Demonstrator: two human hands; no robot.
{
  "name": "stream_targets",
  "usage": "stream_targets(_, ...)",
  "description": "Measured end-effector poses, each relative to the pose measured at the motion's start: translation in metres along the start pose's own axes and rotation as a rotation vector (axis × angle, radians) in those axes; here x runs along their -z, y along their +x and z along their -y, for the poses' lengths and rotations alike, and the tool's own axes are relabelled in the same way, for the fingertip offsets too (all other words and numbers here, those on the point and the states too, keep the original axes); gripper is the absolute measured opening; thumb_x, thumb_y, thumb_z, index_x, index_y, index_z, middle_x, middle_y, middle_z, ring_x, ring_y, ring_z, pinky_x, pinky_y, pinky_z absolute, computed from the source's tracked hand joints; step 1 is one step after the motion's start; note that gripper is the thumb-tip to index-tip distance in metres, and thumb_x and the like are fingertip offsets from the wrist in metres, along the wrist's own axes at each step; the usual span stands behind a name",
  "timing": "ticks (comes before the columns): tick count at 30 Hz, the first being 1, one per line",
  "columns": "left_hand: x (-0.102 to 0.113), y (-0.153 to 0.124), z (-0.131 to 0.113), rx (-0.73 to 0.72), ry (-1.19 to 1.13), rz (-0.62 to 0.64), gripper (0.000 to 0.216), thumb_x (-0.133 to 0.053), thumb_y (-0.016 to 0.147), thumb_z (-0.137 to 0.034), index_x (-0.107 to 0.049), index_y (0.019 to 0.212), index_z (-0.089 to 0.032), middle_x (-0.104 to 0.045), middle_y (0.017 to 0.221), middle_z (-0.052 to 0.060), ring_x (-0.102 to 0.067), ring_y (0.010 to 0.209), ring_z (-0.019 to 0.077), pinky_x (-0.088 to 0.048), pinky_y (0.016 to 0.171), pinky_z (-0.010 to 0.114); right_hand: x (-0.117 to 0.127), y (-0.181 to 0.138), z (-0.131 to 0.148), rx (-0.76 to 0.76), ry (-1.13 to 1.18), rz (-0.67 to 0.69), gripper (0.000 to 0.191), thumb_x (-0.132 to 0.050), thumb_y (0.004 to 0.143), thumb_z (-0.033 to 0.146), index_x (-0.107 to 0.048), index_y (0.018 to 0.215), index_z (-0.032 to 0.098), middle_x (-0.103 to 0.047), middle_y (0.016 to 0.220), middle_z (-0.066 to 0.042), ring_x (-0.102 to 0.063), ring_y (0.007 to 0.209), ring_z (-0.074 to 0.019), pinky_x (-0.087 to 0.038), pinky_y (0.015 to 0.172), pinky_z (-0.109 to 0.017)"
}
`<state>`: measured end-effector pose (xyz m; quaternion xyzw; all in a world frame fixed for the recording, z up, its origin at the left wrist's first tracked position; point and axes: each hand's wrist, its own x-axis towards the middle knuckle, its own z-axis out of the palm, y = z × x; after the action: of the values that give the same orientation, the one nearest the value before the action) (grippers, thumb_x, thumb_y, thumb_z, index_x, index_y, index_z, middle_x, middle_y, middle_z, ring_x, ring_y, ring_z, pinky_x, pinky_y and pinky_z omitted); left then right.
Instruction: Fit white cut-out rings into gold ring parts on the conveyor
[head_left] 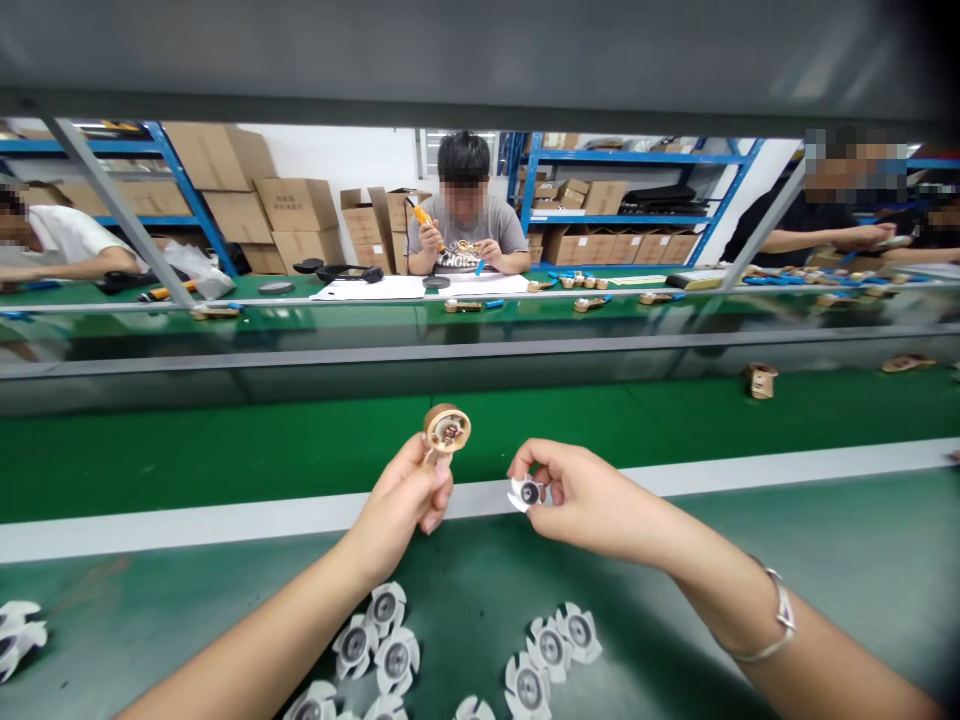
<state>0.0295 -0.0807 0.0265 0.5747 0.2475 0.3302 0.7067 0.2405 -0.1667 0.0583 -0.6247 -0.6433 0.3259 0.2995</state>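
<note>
a: what is your left hand [401,500] holding?

b: your left hand is closed around the stem of a small tan plastic motor housing with a round open face [447,430], held upright above the green counter [187,460], with metal parts showing inside the round face.

a: and your right hand [585,500]?

b: its fingers are pinched on a small white plastic fan blade wheel with a dark hub [526,492], just right of the tan housing and a little lower. the two parts are near each other but not touching. a silver bracelet [776,625] sits on your right wrist.

a: what lies near you on the counter?

b: a loose scatter of more white fan wheels [390,650] lies below your hands, some touching one another, with another pair [555,645] to the right and a few [19,630] at the far left edge. a white stripe [187,520] runs across the counter under your hands.

a: and farther away?

b: a small tan part [760,380] lies on the belt at the far right. across the line a person in a grey shirt [465,225] sits holding an orange tool [424,218], with brown cardboard boxes [296,205] on blue shelving [637,158] behind.
</note>
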Motion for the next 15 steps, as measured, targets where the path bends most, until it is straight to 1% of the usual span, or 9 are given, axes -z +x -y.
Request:
stream_targets(3,-0.006,-0.003,-0.002,-0.001,0.079,0.041,0.029,-0.053,0.086,-0.045,-0.043,0.095,-0.019,-0.043,0.061,-0.005,-0.034,0.044,0.0058,-0.027,0.045,0.018,-0.004,-0.004,0.014,0.027,0.222,-0.021,0.020,-0.055,0.067,0.006,-0.055,0.083,0.019,-0.053,0.071,0.004,-0.045,0.059,-0.0108,-0.035,0.049,-0.017)
stream_targets(6,-0.010,-0.007,-0.003,-0.004,0.160,0.045,0.035,-0.050,0.088,-0.052,-0.042,0.093,-0.019,-0.043,0.060,-0.005,-0.034,0.046,0.0067,-0.026,0.045,0.018,-0.010,-0.008,0.025,-0.007,0.365,-0.047,0.014,-0.058,0.070,0.013,-0.055,0.083,0.019,-0.051,0.068,0.004,-0.042,0.056,-0.0106,-0.033,0.047,-0.018)
stream_targets(8,-0.012,-0.010,-0.002,-0.011,0.205,0.024,0.036,-0.048,0.089,-0.054,-0.043,0.091,-0.019,-0.042,0.061,-0.004,-0.034,0.048,0.0074,-0.027,0.045,0.019,-0.015,-0.009,0.027,-0.034,0.371,-0.076,0.012,-0.062,0.071,0.019,-0.057,0.083,0.019,-0.050,0.065,0.004,-0.042,0.054,-0.0113,-0.033,0.046,-0.019)
stream_targets(11,-0.012,-0.013,0.001,-0.054,0.270,0.023,0.036,-0.044,0.093,-0.054,-0.046,0.094,-0.018,-0.041,0.064,-0.003,-0.035,0.052,0.0089,-0.029,0.048,0.021,-0.021,-0.009,0.025,-0.049,0.335,-0.133,0.014,-0.068,0.073,0.026,-0.061,0.083,0.020,-0.051,0.062,0.003,-0.046,0.054,-0.0125,-0.035,0.046,-0.020)
stream_targets(15,-0.013,-0.016,0.003,-0.113,0.402,0.001,0.036,-0.035,0.097,-0.051,-0.050,0.094,-0.018,-0.044,0.068,-0.001,-0.039,0.057,0.0106,-0.031,0.053,0.023,-0.026,-0.009,0.023,-0.060,0.316,-0.203,0.021,-0.073,0.073,0.028,-0.065,0.091,0.020,-0.058,0.065,0.002,-0.053,0.055,-0.0145,-0.038,0.046,-0.021)
